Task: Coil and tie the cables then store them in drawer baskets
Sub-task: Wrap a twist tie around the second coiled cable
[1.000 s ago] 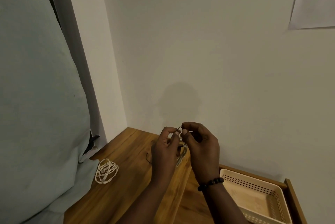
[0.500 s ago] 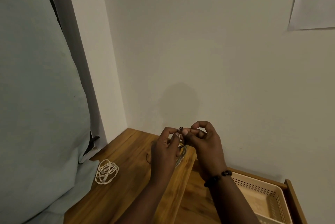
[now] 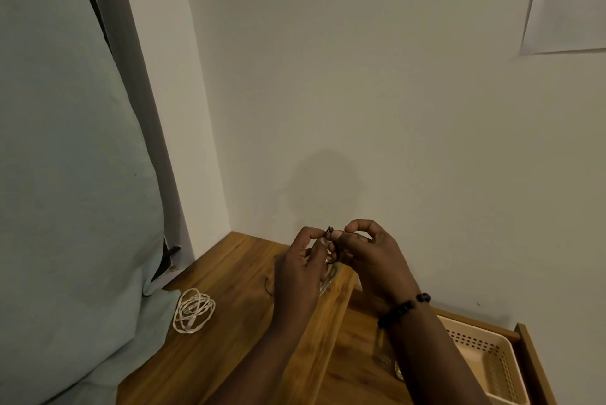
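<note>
Fingers (image 3: 319, 236) of my left hand (image 3: 300, 268) and right hand (image 3: 369, 255) pinched a thin dark twist tie (image 3: 329, 230) at lower centre of the frame, above the pale coiled cable (image 3: 329, 278) dangling between both palms. Both hands sat equally close. A white coiled cable (image 3: 193, 310) lay lower left on the wooden tabletop (image 3: 229, 322); the beige perforated plastic basket (image 3: 492, 362) waited lower right.

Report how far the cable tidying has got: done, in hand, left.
Done: one white cable lies coiled on the wooden top; whether it is tied cannot be told. In hand: the left hand and right hand pinch a dark tie over a second pale coil. Left: the basket in the open drawer shows no cables.
</note>
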